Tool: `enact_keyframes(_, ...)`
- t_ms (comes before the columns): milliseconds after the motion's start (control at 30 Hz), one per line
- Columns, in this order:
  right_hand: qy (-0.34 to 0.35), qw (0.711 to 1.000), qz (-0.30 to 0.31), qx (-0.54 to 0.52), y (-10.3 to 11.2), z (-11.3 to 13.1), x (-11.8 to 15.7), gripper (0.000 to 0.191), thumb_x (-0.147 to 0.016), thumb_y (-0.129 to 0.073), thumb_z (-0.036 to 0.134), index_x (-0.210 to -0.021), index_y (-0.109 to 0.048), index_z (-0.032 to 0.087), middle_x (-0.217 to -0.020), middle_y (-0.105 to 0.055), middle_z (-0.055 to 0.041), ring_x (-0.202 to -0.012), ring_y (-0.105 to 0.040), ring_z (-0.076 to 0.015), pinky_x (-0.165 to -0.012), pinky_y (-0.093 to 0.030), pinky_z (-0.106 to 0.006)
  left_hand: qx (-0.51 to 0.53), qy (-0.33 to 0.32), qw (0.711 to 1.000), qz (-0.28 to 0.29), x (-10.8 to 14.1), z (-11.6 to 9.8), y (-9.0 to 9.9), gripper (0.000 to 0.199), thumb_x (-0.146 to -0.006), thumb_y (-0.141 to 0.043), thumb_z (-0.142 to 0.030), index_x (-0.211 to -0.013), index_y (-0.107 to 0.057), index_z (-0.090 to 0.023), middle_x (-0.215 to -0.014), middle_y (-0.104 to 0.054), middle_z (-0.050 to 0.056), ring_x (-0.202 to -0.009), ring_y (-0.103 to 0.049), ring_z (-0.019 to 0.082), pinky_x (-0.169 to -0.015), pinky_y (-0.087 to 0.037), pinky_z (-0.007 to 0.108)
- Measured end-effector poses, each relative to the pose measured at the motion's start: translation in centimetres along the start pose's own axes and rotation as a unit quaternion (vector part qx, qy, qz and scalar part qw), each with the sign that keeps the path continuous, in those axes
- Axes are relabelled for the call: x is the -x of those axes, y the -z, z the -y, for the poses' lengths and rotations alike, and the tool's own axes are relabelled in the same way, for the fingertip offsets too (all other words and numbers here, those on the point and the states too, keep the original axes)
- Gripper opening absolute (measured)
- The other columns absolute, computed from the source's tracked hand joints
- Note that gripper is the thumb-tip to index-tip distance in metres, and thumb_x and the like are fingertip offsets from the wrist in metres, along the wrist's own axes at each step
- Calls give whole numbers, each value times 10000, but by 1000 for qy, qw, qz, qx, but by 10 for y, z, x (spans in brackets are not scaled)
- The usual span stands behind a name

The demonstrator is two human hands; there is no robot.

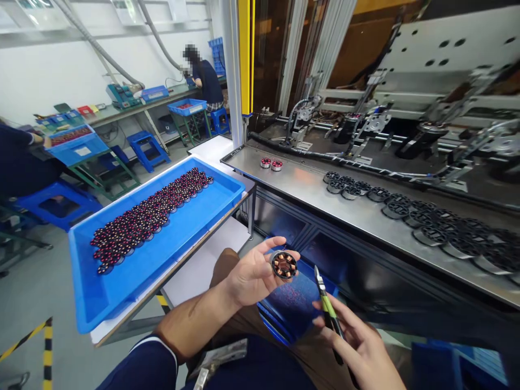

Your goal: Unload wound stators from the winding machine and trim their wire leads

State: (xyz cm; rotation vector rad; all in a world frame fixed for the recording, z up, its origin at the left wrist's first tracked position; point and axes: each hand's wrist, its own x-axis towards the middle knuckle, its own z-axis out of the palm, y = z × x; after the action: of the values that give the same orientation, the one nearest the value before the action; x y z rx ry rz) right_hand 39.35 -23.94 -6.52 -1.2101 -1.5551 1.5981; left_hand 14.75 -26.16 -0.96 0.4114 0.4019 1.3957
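A metal bench [300,181] runs ahead of the fingers of the right hand [361,346], bearing dark round parts [396,209]. Left of the fingers of the left hand [252,273] lies a blue tray [199,216] of small round pieces [150,214]. The right fingers curl loosely around green-and-black cutters [328,306]; the left fingers, one raised, pinch a coil-wound disc [284,265] against the thumb: grey rim, dark body, stubby copper coils in a circle.

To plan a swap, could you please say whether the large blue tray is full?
Partly full: round parts form a dense band in the tray, with bare blue bottom beside them.
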Motion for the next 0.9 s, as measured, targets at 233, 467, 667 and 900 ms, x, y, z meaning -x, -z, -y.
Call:
enact_keyframes(233,132,968,29,212,-7,30,-30,510,-810,-613,371,-1269,-692,166,-1158,-747,-122,-1080,-712,-284,-950,-586,-383,-53,-10,998,-12,-4,-3,13,666,-510,-976,-181,-1090,-648,-185,-1010,-754,55,-841,-721,155,-814,-545,278)
enact_keyframes(467,223,827,-132,499,-13,134,-183,535,-736,-626,368,-1234,-676,178,-1091,-714,-168,-1022,-687,-363,-894,-553,-492,-300,-41,951,-57,35,-48,32,732,-566,-953,-229,-1210,-607,-210,-1074,-652,48,-930,-722,183,-858,-552,330)
enact_keyframes(667,118,824,-158,531,-52,159,-288,349,-614,-698,413,-488,-393,298,-626,-579,-157,-677,-652,-435,-500,-472,-511,-773,-136,570,-242,63,-158,81,441,-756,-799,-268,-1163,-649,-190,-1100,-706,63,-1044,-658,218,-980,-516,391)
enact_keyframes(900,220,814,-202,498,-73,149,-292,296,-738,-638,498,-603,-588,239,-805,-678,-276,-904,-686,-478,-646,-482,-570,-841,-98,424,-322,63,-204,177,266,-928,-659,-334,-1118,-656,-149,-1193,-664,92,-1122,-631,246,-989,-522,487)
